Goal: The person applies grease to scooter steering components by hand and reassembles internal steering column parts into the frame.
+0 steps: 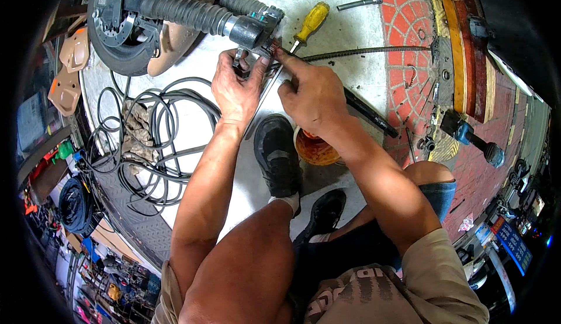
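Observation:
A motorcycle front fork lies at the upper left, its ribbed rubber gaiters leading to a dark metal clamp. At the clamp's lower side, my left hand has its fingers curled around a small metal part that I cannot make out. My right hand reaches to the clamp's end with its index finger stretched out and thumb apart. Reddish matter shows by that fingertip. A dark tube extends from under my right hand; its upper end is hidden. Between my hands runs the shaft of a yellow-handled screwdriver.
Below my right forearm stands an orange tub with reddish contents. Coiled black hose and a crumpled rag lie left. A metal socket bar, a ribbed rod and a cordless power tool are to the right.

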The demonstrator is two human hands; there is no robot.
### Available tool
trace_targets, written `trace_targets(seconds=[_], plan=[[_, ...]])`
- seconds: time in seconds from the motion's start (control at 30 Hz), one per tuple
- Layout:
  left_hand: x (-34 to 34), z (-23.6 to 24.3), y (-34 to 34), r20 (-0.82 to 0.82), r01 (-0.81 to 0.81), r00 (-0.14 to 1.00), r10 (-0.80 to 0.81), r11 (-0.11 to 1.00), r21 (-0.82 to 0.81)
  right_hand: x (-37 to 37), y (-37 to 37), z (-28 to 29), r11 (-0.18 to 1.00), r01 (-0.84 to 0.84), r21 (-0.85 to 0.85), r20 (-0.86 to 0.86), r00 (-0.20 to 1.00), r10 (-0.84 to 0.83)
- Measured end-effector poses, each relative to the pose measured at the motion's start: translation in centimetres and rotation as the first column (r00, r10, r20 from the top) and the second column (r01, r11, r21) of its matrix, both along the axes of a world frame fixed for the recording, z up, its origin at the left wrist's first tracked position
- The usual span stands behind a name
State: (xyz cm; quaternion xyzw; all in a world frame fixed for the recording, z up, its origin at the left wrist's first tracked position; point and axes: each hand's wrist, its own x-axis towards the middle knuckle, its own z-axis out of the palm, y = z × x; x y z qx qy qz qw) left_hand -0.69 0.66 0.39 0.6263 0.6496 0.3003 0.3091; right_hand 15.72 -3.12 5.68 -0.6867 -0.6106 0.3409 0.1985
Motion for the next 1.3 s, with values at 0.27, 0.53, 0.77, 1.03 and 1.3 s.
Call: trace_targets(seconds=[0.27,0.53,0.77,1.03,1.3], plan=[[-0.5,-0.6,-0.2,0.025,0.045,0.999,-0.046,0.999,0.009,0.7,2.5,-0.5,0.796,0.146,-0.588,-0.764,0.224,-0.605],[-0.6,-1.0,-0.4,0.045,0.022,0.999,-0.021,1.0,-0.013,-0.7,1.8,-0.7,0.783,0.122,-0.61,-0.767,0.158,-0.622],[0.0,-0.2,-0.3,0.032,0.037,0.999,-0.038,0.999,0.027,-1.0,1.0,-3.1,0.909,0.193,-0.37,-0.702,0.583,-0.409],[-0.4,-0.7,-0.2,-0.02,0.063,0.998,-0.062,0.995,0.081,-1.2,0.7,0.0,0.979,-0.082,-0.186,0.169,0.979,0.114],[-0.5,-0.9,-0.1,-0.049,0.06,0.997,-0.054,0.991,0.123,0.3,0.7,1.3,0.993,-0.11,-0.042,0.188,0.975,0.116]])
